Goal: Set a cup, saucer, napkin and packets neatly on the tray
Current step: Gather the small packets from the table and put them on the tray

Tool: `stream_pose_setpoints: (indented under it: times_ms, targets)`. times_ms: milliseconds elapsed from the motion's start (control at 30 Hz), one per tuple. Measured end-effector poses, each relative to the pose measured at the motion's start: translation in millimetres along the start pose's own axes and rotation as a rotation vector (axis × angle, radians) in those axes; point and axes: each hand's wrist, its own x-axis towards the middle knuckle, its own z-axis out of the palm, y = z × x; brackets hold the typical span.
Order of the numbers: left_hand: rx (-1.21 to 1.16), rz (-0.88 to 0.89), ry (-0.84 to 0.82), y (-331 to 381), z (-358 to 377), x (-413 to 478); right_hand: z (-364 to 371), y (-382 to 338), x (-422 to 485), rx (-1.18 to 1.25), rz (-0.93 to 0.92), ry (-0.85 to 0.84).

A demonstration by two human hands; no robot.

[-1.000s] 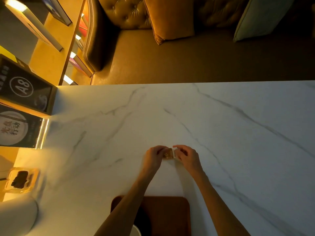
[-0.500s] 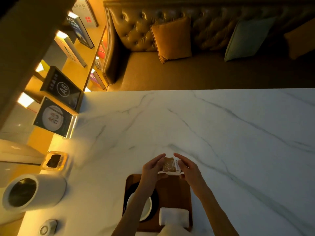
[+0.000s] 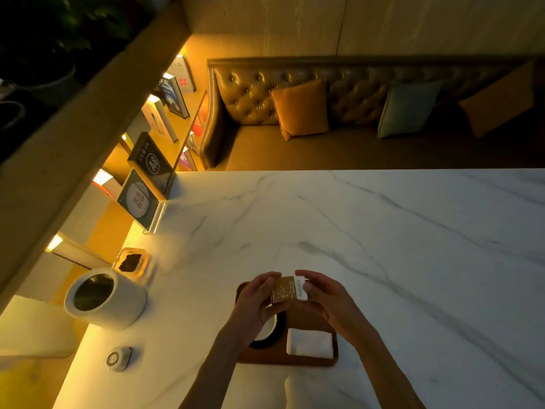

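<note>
A brown wooden tray (image 3: 309,361) lies on the white marble table (image 3: 383,231) near its front edge. On its left part a white cup (image 3: 267,330) stands on a dark saucer (image 3: 277,338), both partly hidden by my left arm. A folded white napkin (image 3: 309,343) rests on the tray's right part. Above the tray's far end I hold a small gold and white packet (image 3: 289,290) between both hands: my left hand (image 3: 256,302) grips its left side, my right hand (image 3: 327,299) its right side.
At the table's left edge stand a white cylindrical pot (image 3: 103,299), a small glass dish (image 3: 131,262) with dark contents, a round call button (image 3: 118,358) and upright sign cards (image 3: 140,199). A tufted sofa (image 3: 354,119) with cushions runs behind the table.
Both hands have brought the packet back from the middle of the table to above the tray's far end. The view has tilted, so the tray, cup and napkin now show.
</note>
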Motion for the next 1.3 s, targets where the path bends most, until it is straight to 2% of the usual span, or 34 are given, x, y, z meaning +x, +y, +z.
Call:
stream_pose_setpoints:
  times_ms: [200, 500, 767, 900, 1300]
  targets:
    - [-0.041, -0.011, -0.109, -3, -6, -28, 5, 2, -24, 0.078, 0.001, -0.025]
    - [-0.033, -0.027, -0.096, -7, -1, -34, 8, 4, -38, 0.103, -0.009, -0.026]
    - [-0.023, -0.043, -0.186, -1, -4, -24, -4, 1, -32, 0.011, -0.018, 0.011]
    - [0.047, -0.041, -0.152, 0, -2, -20, -7, -2, -29, -0.031, -0.03, 0.013]
    - [0.02, -0.051, -0.143, 6, -3, -24, -1, -1, -25, -0.117, -0.055, 0.08]
